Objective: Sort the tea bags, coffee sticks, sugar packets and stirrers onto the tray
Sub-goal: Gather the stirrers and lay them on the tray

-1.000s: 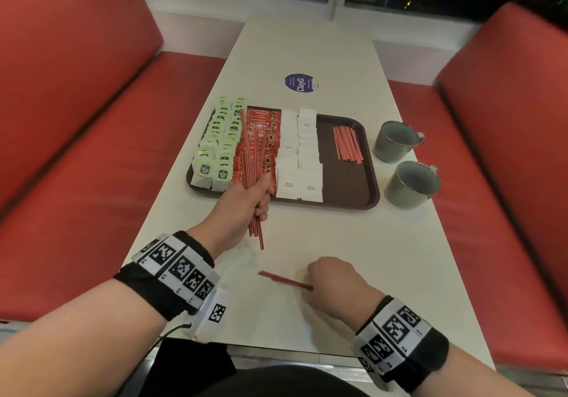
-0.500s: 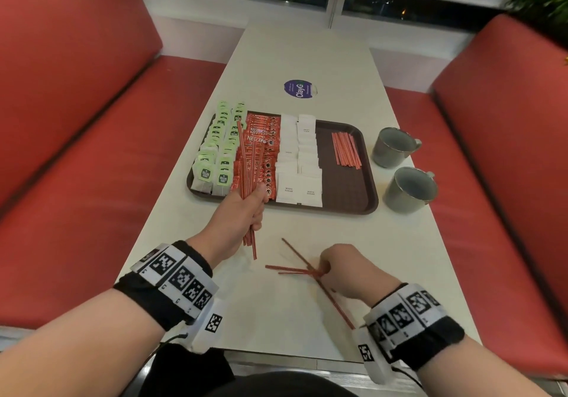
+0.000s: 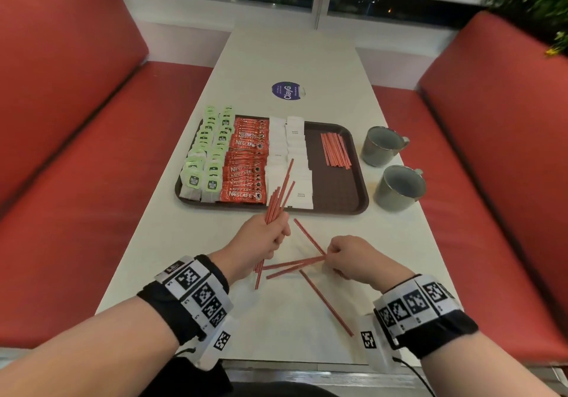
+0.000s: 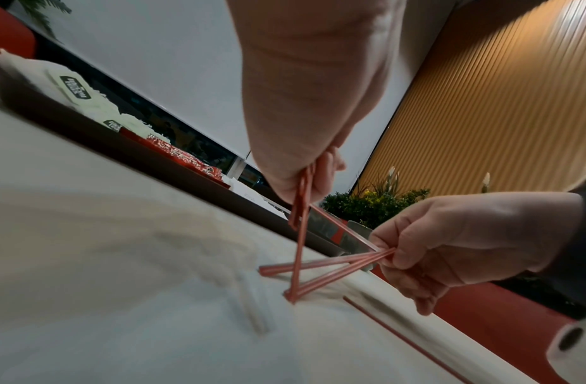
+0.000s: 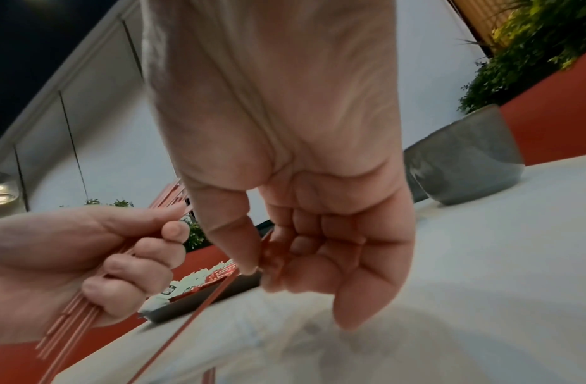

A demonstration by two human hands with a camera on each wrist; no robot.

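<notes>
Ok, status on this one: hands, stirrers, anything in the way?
Left hand grips a bundle of stirrers. Right hand pinches loose stirrers off the table. Tray holds one stirrer pile; nothing blocking.

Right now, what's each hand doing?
Left hand: grips a bundle of stirrers.
Right hand: pinches a few loose stirrers over the table.

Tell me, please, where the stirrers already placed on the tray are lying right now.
In the head view, the placed stirrers lie in a neat bundle at the far right of the brown tray, right of the white sugar packets and left of the two grey mugs.
</notes>
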